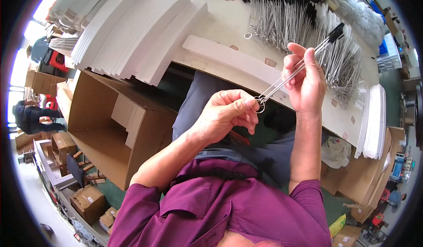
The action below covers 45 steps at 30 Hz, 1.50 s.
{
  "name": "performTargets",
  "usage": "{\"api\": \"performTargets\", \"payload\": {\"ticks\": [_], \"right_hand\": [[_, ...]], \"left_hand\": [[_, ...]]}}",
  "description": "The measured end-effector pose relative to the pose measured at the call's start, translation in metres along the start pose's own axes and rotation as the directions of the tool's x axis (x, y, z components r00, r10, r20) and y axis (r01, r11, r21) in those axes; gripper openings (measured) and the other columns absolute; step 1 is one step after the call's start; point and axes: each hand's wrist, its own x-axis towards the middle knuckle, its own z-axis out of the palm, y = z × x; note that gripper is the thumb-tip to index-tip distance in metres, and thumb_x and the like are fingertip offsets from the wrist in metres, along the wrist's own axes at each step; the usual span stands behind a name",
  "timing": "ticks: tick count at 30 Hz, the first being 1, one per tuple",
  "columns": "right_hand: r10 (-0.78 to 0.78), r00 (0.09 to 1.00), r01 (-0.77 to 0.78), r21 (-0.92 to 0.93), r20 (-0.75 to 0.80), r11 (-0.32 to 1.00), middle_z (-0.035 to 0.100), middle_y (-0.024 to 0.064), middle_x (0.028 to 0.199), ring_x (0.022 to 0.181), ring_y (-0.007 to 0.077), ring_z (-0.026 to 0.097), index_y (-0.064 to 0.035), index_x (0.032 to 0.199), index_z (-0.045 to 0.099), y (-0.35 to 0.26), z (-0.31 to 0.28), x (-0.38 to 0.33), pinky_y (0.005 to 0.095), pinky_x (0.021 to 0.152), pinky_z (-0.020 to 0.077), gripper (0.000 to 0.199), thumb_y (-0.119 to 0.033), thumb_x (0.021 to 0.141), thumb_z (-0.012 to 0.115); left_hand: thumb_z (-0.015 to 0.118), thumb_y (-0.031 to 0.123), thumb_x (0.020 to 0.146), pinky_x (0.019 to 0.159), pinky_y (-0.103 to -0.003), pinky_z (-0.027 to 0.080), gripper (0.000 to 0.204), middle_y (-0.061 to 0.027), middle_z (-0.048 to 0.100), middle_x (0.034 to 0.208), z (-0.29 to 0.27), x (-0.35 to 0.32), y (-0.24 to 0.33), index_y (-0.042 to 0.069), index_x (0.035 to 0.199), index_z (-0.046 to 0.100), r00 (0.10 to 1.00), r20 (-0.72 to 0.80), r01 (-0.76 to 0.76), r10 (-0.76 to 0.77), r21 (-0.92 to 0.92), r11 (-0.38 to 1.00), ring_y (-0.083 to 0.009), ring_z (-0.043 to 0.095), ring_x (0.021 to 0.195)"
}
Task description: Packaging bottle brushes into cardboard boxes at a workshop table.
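Observation:
Both my hands hold a small bunch of thin wire brushes [336, 32] with black bristle heads, twisted wire stems and ring ends. My left hand [224, 114] pinches the rings between thumb and fingers. Further up the stems, my right hand [307, 77] has its thumb and fingers closed on the wires, just below the bristles. The brushes slant up to the right, above the table's near edge. A long white strip-like box [235, 61] lies on the table behind my hands. Beyond my right hand lies a pile of similar wire brushes [282, 24], with another pile [341, 66] beside it.
Stacked white folded cartons [132, 31] cover the left of the table [216, 9]. An open cardboard box [150, 137] stands to my left below it. White sheets [373, 119] lie at the right edge, above another cardboard box [361, 181]. Another person [31, 117] is at far left.

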Motion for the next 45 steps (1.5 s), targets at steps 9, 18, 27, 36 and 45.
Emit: {"api": "performTargets", "payload": {"ticks": [9, 18, 27, 36, 45], "right_hand": [[-0.228, 0.960, 0.200, -0.172, -0.162, 0.965, 0.065, 0.0060, 0.076, 0.056, 0.0096, 0.051, 0.0024, 0.118, 0.067, -0.002, -0.011, 0.000, 0.0237, 0.050, 0.0404, 0.047, -0.038, 0.113, 0.043], [-0.094, 0.984, 0.106, 0.074, -0.150, 0.992, 0.039, -0.0043, 0.065, 0.053, 0.0081, 0.039, 0.0009, 0.116, 0.066, -0.004, -0.009, -0.009, 0.0253, 0.046, 0.0322, 0.046, -0.039, 0.112, 0.044], [-0.150, 0.938, 0.092, -0.194, -0.312, 0.977, 0.041, -0.0059, 0.064, 0.051, 0.0036, 0.033, -0.0004, 0.117, 0.064, -0.029, -0.070, -0.037, 0.0223, 0.043, 0.0237, 0.046, -0.042, 0.112, 0.044], [-0.240, 0.748, -0.023, -0.386, -0.619, 0.922, 0.044, -0.0047, 0.068, 0.050, 0.0038, 0.033, -0.0017, 0.113, 0.063, -0.062, -0.160, -0.092, 0.0233, 0.045, 0.0235, 0.034, -0.033, 0.111, 0.050], [-0.120, 0.731, -0.063, -0.241, -0.671, 0.968, 0.043, -0.0046, 0.067, 0.050, 0.0046, 0.035, -0.0033, 0.110, 0.065, -0.040, -0.182, -0.102, 0.0239, 0.044, 0.0253, 0.032, -0.032, 0.109, 0.052]], "left_hand": [[0.065, 0.019, 0.103, 0.067, -0.033, 0.059, 0.020, -0.0110, 0.071, 0.080, 0.009, 0.007, -0.002, 0.002, 0.093, 0.067, 0.975, -0.188, -0.102, 0.118, 0.091, 0.991, -0.0199, 0.069, 0.068], [0.065, 0.016, 0.101, 0.067, -0.026, 0.057, 0.016, -0.0072, 0.073, 0.083, 0.014, 0.016, -0.007, 0.001, 0.097, 0.068, 0.960, -0.228, 0.253, -0.164, 0.446, 0.859, -0.0127, 0.069, 0.070], [0.066, 0.007, 0.098, 0.068, -0.025, 0.055, 0.011, -0.0051, 0.071, 0.082, -0.005, 0.062, 0.039, -0.003, 0.096, 0.069, 0.933, -0.129, -0.077, 0.335, 0.840, 0.537, -0.0094, 0.066, 0.072], [0.069, 0.010, 0.094, 0.066, -0.030, 0.054, 0.014, -0.0085, 0.070, 0.076, 0.034, 0.133, 0.019, -0.004, 0.094, 0.070, 0.958, 0.168, -0.216, 0.233, 0.956, 0.199, -0.0122, 0.066, 0.068], [0.072, 0.019, 0.086, 0.069, -0.039, 0.057, 0.024, -0.0183, 0.072, 0.075, 0.058, 0.239, -0.050, -0.004, 0.092, 0.072, 0.914, 0.338, -0.304, 0.225, 0.937, -0.172, -0.0302, 0.073, 0.070]]}}
